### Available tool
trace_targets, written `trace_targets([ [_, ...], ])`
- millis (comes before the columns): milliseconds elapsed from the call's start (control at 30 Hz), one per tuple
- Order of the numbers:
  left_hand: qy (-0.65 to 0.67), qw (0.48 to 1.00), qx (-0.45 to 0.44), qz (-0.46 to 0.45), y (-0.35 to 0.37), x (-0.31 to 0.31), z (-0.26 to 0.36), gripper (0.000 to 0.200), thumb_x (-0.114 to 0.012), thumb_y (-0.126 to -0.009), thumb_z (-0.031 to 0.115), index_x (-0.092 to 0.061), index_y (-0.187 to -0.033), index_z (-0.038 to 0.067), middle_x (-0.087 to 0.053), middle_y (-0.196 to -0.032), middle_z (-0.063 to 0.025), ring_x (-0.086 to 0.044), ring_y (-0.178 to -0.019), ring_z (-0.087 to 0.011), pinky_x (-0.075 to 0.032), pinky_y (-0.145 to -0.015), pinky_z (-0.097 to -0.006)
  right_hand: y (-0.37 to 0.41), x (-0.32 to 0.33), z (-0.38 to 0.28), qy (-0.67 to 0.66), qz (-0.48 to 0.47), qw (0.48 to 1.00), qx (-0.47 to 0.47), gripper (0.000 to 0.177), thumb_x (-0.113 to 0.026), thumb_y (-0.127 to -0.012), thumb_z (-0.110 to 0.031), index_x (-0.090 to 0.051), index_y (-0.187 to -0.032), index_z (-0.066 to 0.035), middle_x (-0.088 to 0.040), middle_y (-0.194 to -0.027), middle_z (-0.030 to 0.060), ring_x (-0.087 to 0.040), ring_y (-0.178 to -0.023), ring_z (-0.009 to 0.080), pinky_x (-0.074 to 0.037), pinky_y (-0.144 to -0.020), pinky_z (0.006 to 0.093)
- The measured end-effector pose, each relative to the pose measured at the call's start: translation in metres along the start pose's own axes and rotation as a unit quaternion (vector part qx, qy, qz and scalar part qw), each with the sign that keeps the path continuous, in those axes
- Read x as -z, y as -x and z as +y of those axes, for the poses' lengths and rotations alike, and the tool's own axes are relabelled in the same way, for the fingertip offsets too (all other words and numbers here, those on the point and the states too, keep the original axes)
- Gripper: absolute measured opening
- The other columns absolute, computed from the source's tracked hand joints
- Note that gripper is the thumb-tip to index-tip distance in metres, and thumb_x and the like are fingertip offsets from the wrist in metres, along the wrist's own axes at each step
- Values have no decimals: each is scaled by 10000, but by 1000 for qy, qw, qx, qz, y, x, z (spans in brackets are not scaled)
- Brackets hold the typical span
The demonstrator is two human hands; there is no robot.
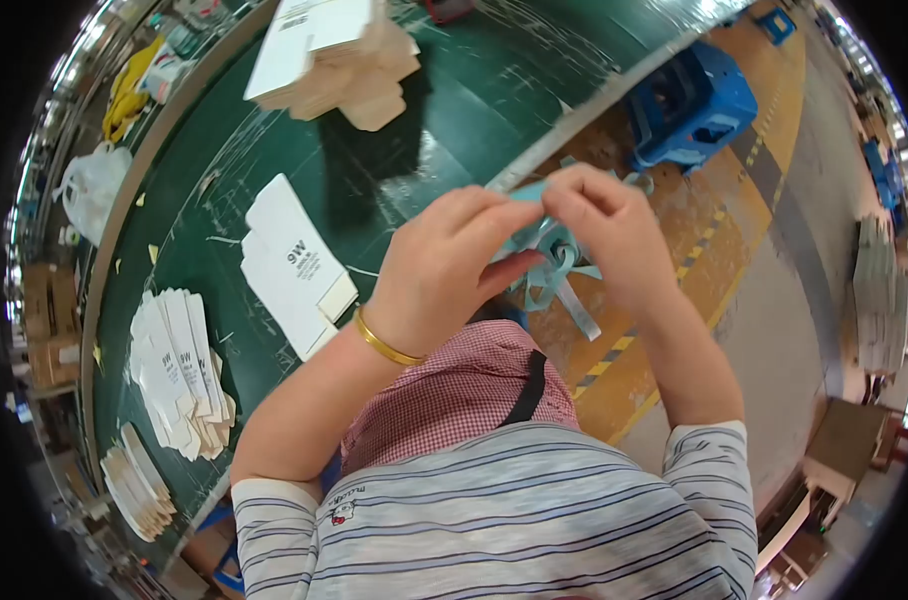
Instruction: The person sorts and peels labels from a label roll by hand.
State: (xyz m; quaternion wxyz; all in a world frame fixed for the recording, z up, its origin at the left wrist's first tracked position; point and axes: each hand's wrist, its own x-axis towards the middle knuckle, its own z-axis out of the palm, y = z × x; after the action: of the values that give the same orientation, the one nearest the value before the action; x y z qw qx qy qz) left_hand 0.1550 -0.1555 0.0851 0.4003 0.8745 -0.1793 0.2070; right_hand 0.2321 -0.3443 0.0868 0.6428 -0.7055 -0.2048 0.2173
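My left hand [449, 250], with a gold bangle at the wrist, is closed in a pinch near the table's edge. Close against it, my right hand [609, 225] has its thumb and fingers pressed together. Between and beneath the hands hangs a tangle of light-blue curled strips [546, 290], thin and ribbon-like. Both hands appear to grip these strips, though my fingers partly cover where they meet. A flat white carton [292, 250] printed "9W" lies on the green table [239, 190], left of my left hand.
A tall stack of folded cartons [319, 60] stands at the table's far side. Fanned cartons [179, 365] and a smaller pile [134, 485] lie at left. A blue plastic stool [694, 105] stands on the floor beyond the table edge. A white plastic bag [94, 190] sits far left.
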Motion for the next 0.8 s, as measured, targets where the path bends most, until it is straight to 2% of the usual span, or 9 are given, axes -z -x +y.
trace_targets([
  [67, 70, 997, 12, -37, -24, 1, 6, 370, -785, -744, 141, -675, -1083, 42, -642, -1000, -87, -603, -901, -218, -495, -793, -307, -3, 26, -3, -27, -40, 999, -2, 194, -663, -893, -198, -654, -878, -4, -597, -795, -37, -513, -730, 44, -412, -655, 221],
  [133, 195, 980, 36, 5, -46, -11, 2, 234, -626, -907, 160, -667, -1089, 19, -645, -1050, -64, -583, -951, -161, -482, -835, -293, 1, 53, -11, -11, -118, 993, -4, 185, -661, -889, -177, -654, -865, 6, -592, -753, -38, -518, -691, 31, -415, -620, 218],
  [200, 283, 956, 62, -51, -60, -26, 2, 225, -559, -966, 164, -662, -1089, 7, -646, -1045, -47, -573, -937, -121, -479, -829, -275, 5, 69, -17, 4, -157, 987, 32, 177, -660, -886, -168, -649, -856, 6, -593, -750, -32, -528, -696, 30, -420, -614, 217],
  [233, 306, 940, 89, -123, -63, -29, 3, 229, -547, -978, 169, -659, -1092, 5, -648, -1032, -39, -571, -925, -107, -478, -819, -266, 7, 77, -21, 13, -177, 983, 50, 173, -659, -885, -163, -647, -852, 6, -594, -749, -29, -532, -698, 29, -423, -611, 217],
  [367, 282, 897, 157, -302, -70, -38, -7, 236, -559, -985, 193, -650, -1084, -1, -642, -920, -5, -558, -842, -55, -469, -760, -225, 15, 122, -26, 41, -188, 981, -22, 133, -645, -882, -130, -643, -851, -1, -581, -746, -20, -541, -687, 36, -422, -598, 209],
  [500, 300, 884, 207, -291, -74, -43, -1, 184, -594, -967, 186, -647, -938, 12, -609, -836, 28, -529, -787, -28, -454, -696, -203, 25, 141, -19, 114, -233, 964, -49, 229, -638, -903, -227, -628, -868, -1, -574, -750, -10, -541, -685, 59, -426, -599, 236],
  [633, 119, 955, -12, -273, -82, -57, 10, 192, -610, -950, 190, -622, -939, -2, -584, -778, -41, -548, -727, -109, -452, -645, -268, 21, 123, -17, 129, -234, 962, -58, 273, -633, -915, -266, -626, -826, -8, -557, -727, -20, -513, -667, 60, -408, -585, 241],
  [667, 129, 955, 6, -267, -82, -59, 11, 211, -580, -960, 205, -611, -936, -3, -556, -755, -79, -534, -698, -150, -446, -637, -292, 18, 120, -10, 146, -230, 961, -57, 259, -641, -911, -248, -626, -813, -9, -550, -718, -28, -494, -651, 53, -396, -574, 237],
  [800, 191, 942, 101, -258, -73, -57, 3, 243, -510, -973, 224, -602, -912, 7, -539, -735, -82, -476, -659, -147, -425, -612, -289, 15, 114, -5, 165, -188, 966, -59, 274, -637, -920, -236, -600, -768, -10, -490, -674, -46, -438, -638, 43, -354, -555, 244],
])
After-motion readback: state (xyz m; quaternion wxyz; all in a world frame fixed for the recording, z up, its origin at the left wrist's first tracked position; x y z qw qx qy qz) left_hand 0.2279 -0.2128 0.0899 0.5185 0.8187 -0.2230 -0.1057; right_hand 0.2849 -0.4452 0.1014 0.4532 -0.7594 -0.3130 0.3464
